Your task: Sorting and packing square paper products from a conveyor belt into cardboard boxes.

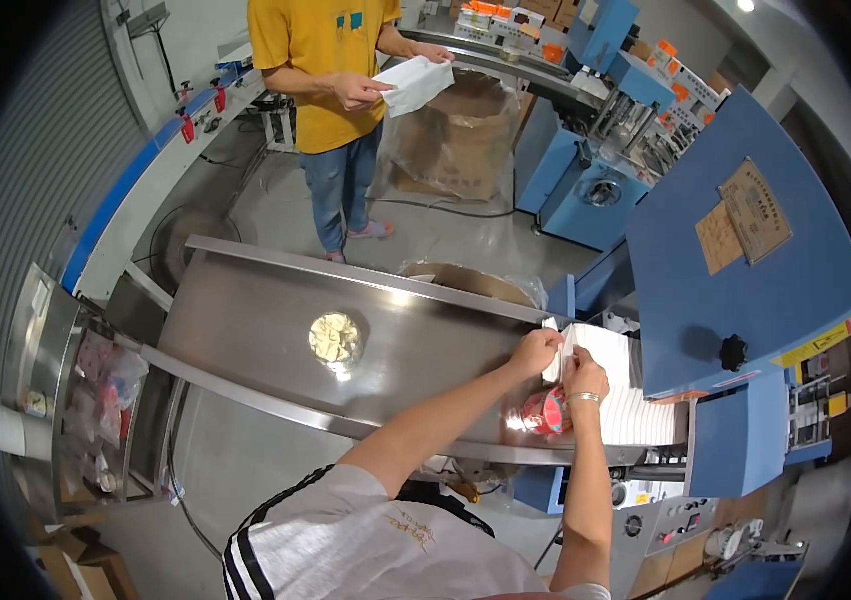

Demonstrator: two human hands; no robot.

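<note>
Steel chute (275, 330) feeds off blue machine (745, 290). At machine's mouth, left hand (535, 352) & right hand (583, 378) both pinch shut on white tissue stack (617, 395); best to grip evenly, keep edges square.

The single head view looks steeply down from above the person's shoulders, close over both hands (560, 365) at the steel table (245, 330), facing forward toward a blue machine (745, 270) beyond the grip, with fisheye bending at the rim.
</note>
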